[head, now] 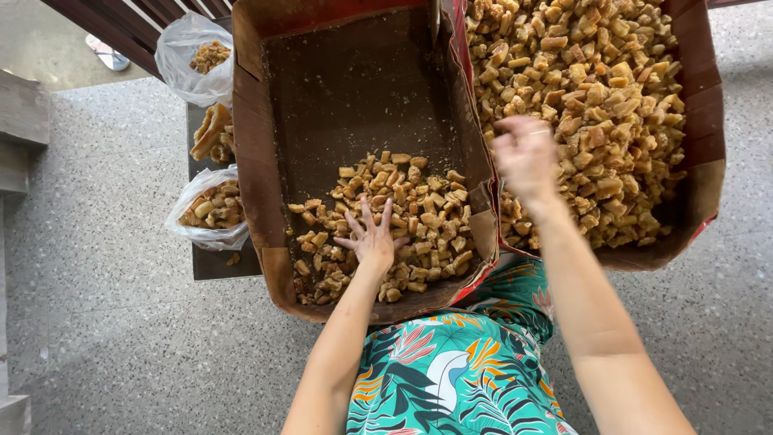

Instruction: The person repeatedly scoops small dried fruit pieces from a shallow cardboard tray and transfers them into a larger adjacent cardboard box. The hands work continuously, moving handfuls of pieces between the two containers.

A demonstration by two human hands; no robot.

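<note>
Head view, left to right: two clear bags of golden fried chunks sit on a dark surface. Left hand lies open, fingers spread, on the small pile in the mostly emptied left box. Right hand, blurred, grip unclear, hovers over the right box, heaped full.

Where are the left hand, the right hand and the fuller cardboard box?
left hand (pixel 372 238): head view, on the back of the hand, spread over the brown chunks.
right hand (pixel 525 155): head view, on the blurred back of the hand.
fuller cardboard box (pixel 705 105): head view, on its bare right wall.
</note>
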